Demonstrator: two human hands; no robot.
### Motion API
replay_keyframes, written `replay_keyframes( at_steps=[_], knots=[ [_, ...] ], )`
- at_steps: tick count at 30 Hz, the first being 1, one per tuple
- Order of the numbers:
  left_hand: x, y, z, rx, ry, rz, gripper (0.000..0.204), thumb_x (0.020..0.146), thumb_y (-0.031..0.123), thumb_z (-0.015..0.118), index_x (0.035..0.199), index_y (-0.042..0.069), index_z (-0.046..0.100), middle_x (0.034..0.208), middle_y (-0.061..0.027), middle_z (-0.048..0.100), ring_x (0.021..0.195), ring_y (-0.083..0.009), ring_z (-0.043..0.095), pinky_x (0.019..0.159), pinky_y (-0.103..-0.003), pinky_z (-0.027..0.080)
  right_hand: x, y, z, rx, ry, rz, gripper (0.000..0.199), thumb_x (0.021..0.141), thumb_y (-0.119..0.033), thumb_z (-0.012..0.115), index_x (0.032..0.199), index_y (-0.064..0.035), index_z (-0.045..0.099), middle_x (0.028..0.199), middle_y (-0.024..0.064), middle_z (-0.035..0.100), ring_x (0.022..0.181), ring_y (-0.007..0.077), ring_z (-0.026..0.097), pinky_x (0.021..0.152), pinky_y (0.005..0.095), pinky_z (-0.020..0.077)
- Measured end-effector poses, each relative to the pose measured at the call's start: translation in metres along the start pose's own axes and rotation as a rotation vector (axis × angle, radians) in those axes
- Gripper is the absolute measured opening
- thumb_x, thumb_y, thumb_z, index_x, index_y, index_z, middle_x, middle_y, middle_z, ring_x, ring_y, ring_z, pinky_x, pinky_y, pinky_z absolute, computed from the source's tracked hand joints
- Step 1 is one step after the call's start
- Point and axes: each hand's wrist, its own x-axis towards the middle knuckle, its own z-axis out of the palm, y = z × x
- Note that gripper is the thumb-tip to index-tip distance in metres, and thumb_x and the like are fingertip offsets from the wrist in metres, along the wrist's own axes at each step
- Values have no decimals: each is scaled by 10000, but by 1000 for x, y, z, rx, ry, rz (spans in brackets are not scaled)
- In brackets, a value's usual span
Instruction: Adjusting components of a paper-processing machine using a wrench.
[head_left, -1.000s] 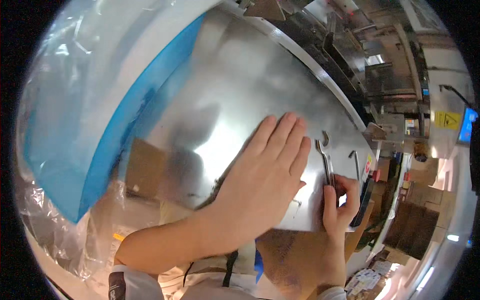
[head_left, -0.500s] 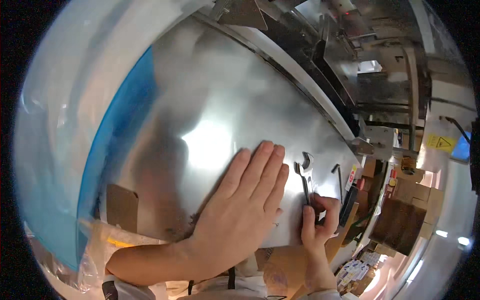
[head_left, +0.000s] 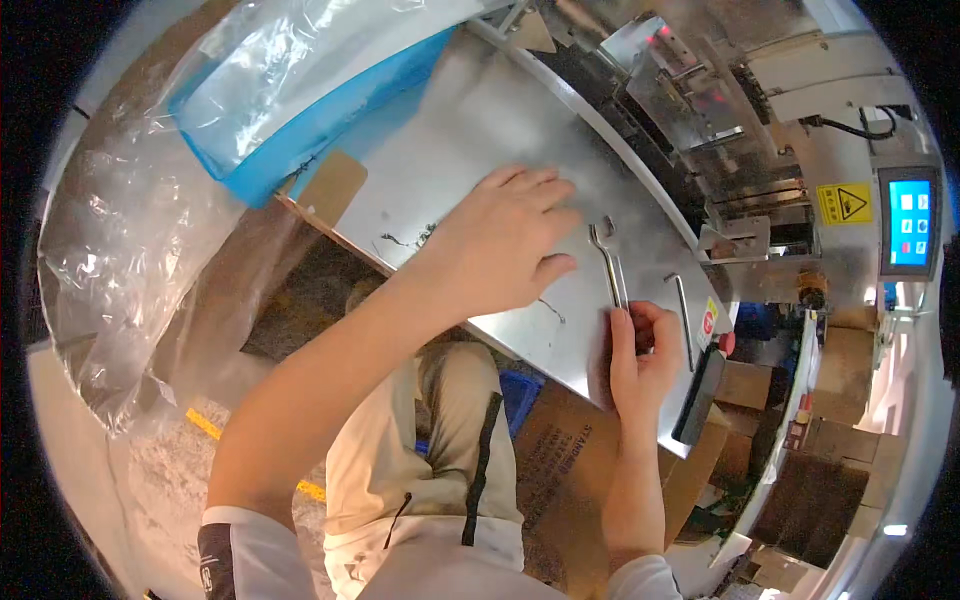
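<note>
My left hand is over the shiny metal tabletop, palm down, with fingers and thumb spread and nothing held. Whether it touches the metal, I cannot tell. To its right lies an open-ended wrench, its jaw pointing away from me. My right hand is closed at the near end of the wrench, thumb and curled fingers around it. Farther right, a hex key rests on the metal. Small dark scraps lie beside my left wrist, and a thin wire-like bit is near its thumb.
Clear plastic sheeting and a blue film edge cover the left side. A machine stands along the far right edge, with a touchscreen. Cardboard boxes are stacked at right. A black bar-shaped object sits at the tabletop's right edge.
The view has tilted, so my legs and the touchscreen now show. My left hand has turned, its fingers pointing more rightward with the thumb apart. My right hand stays at the wrench.
</note>
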Motion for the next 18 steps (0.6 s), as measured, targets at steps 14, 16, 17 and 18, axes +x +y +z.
replay_keyframes(
  at_steps=[14,16,17,18],
  knots=[
    [3,3,-5,-46,7,-16,343,859,263,653,1085,6,650,1297,-190,567,1256,-344,493,1089,-476,343,0,1,-4,8,46,-33,216,810,-170,751,912,-13,642,797,135,598,702,280,582,642,366,467],
    [2,1,-6,-46,-19,-20,381,861,274,652,1130,5,625,1315,-199,550,1278,-343,472,1095,-485,334,-1,-2,-2,19,24,7,218,815,-177,745,922,-18,641,802,134,604,713,284,586,649,369,469],
    [2,1,-5,-47,-15,-13,381,861,274,652,1130,5,625,1315,-199,550,1278,-343,472,1095,-485,334,-1,0,-1,40,18,40,218,817,-180,742,925,-21,640,803,133,605,717,285,587,651,370,469],
    [1,3,-3,-29,-16,-8,404,861,281,654,1155,7,610,1324,-199,540,1292,-341,457,1099,-486,329,-2,6,0,46,30,16,213,819,-171,739,923,-17,636,814,132,605,721,281,587,656,367,470]
  ],
)
